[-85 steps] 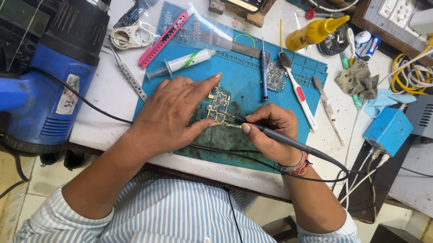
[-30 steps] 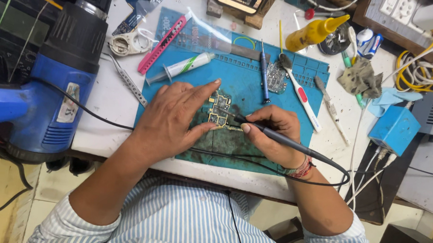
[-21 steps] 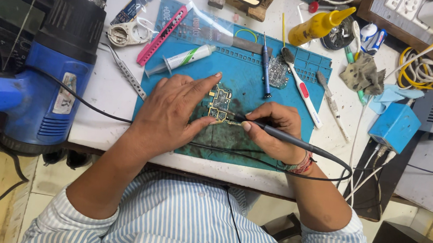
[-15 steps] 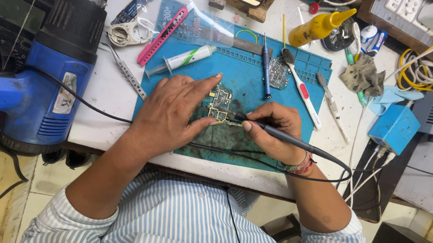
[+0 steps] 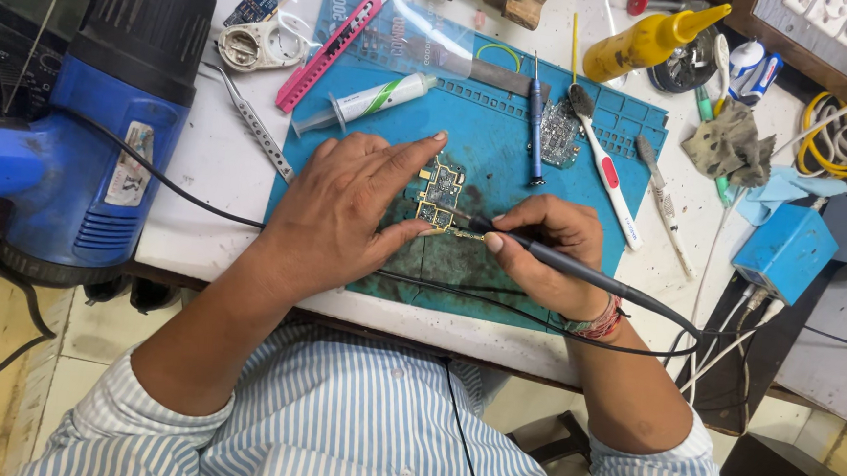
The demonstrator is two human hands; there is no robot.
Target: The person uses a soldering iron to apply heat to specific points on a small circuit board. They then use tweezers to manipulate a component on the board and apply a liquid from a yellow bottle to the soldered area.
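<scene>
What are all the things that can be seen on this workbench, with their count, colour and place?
small circuit board: one, green and gold, middle of mat, under left fingers
rubber work mat: one, teal, bench centre
soldering iron with cable: one, black, in right hand, tip at board
heat gun: one, blue and black, far left
plastic syringe: one, white and green, mat's upper left
metal tweezers: one, silver, left of mat
squeeze bottle: one, yellow, top
toothbrush: one, white and red, mat's right side
small box: one, blue, right
left hand: one, pressing the board
right hand: one, gripping the iron
</scene>
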